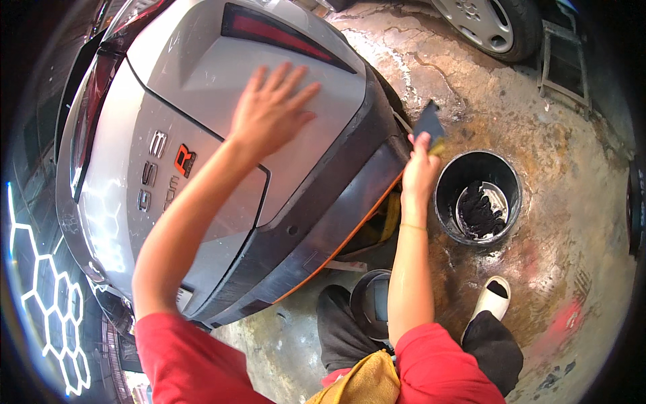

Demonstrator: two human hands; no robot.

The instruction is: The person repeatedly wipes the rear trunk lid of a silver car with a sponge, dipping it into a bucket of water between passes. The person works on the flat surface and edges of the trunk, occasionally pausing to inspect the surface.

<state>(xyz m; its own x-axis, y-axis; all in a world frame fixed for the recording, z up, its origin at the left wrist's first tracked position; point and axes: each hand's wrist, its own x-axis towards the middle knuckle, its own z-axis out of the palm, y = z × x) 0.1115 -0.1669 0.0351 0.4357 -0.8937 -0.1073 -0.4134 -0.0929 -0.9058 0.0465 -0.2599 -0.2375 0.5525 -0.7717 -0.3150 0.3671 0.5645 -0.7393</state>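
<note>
Fingers spread, my left hand lies over the silver body panel of a car, just below a dark red lamp strip. It is slightly blurred and holds nothing; how firmly it touches the paint I cannot tell. Past the bumper's dark lower edge, my right hand is closed on a thin dark grey sheet with a pointed corner. A yellowish bit shows beside the fingers. Close to that hand on the floor stands a black bucket with a dark, ragged clump inside.
Between my legs is another dark pail. A yellow cloth hangs at my waist. Farther off are a car wheel and a metal frame. The concrete floor is stained, with wet patches. An orange line edges the bumper.
</note>
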